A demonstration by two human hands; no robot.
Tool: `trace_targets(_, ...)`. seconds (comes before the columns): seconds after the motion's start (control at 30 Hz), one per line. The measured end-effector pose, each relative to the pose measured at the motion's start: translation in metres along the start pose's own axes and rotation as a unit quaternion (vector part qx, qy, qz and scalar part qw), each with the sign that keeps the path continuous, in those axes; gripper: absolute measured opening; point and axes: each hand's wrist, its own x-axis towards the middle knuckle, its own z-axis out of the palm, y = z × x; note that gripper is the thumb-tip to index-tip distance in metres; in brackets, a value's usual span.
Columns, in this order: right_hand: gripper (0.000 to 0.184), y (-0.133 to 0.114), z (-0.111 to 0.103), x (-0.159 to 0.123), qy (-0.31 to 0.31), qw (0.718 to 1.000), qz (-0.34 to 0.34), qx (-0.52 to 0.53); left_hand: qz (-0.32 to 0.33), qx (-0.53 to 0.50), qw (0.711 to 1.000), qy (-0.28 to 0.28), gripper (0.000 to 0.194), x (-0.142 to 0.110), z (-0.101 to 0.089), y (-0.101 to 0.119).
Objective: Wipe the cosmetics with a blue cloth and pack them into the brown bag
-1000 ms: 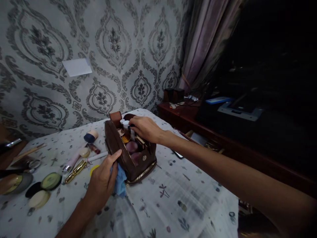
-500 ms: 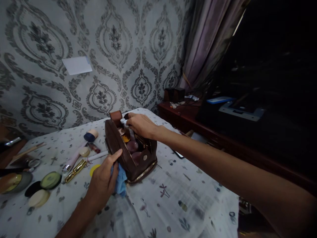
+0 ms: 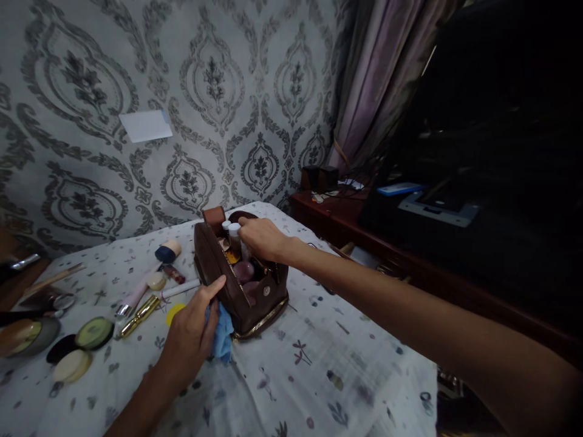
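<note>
Left hand point(image 3: 194, 321): against boxy brown leather-look bag point(image 3: 239, 306)
Right hand point(image 3: 263, 238): inside it, rummage step probably
Grips: honestly can't tell
Bag: needs steadying next

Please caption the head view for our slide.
Left hand against an open brown bag, right hand at its opening.

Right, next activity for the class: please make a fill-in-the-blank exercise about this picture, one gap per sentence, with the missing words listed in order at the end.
1. The hand over the opening of the brown bag is the person's ____ one.
2. Beside the other hand, the crumpled cloth is ____ in colour.
3. In the picture, the shiny gold tube lies to the ____ of the bag.
4. The two caps showing in the bag are ____.

Missing words: right; blue; left; white.
</note>
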Motion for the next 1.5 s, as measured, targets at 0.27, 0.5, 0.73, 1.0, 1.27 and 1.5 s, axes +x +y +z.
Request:
trace_targets(0.27,0.026,-0.002,0.007,-0.002,-0.003,1.0,-0.013,0.0,-0.002,-0.015,1.0,-0.004,0.041,0.0,0.001,0.001)
trace_targets(0.5,0.025,-0.001,0.005,-0.015,0.082,0.993,0.014,0.081,-0.01,-0.026,0.999,-0.024,0.042,0.0,-0.002,0.003)
trace_targets(0.73,0.031,-0.017,0.011,-0.065,0.122,0.987,0.008,0.107,0.016,-0.008,1.0,-0.018,0.042,0.005,-0.006,0.006)
trace_targets(1.0,0.025,-0.033,0.028,-0.133,0.232,0.954,-0.074,0.176,0.007,-0.01,0.998,-0.062,0.047,0.005,-0.015,0.007)
trace_targets(1.27,0.021,-0.045,0.046,-0.148,0.295,0.934,-0.029,0.201,-0.02,0.074,0.994,-0.081,0.054,-0.005,-0.02,-0.003)
trace_targets(1.5,0.024,-0.07,0.044,-0.139,0.343,0.908,-0.06,0.232,0.01,0.255,0.963,-0.09,0.031,-0.034,-0.036,-0.035)
